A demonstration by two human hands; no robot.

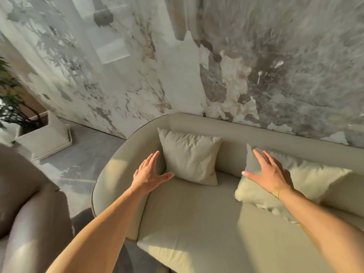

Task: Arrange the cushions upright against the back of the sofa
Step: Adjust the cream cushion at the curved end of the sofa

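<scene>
While one cushion (190, 157) stood against the sofa (197, 217) back, both hands spread empty: left hand (147, 173), right hand (270, 172).

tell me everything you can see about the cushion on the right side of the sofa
The right cushion is a pale beige, soft-looking fabric pillow, creased and partly sunlit. It leans back aslant against the sofa backrest, lower edge on the seat, more slumped than upright. The open right hand is spread over its left part; the forearm crosses its lower edge.

living room: sofa (197, 223), potted plant (11, 107)
</scene>
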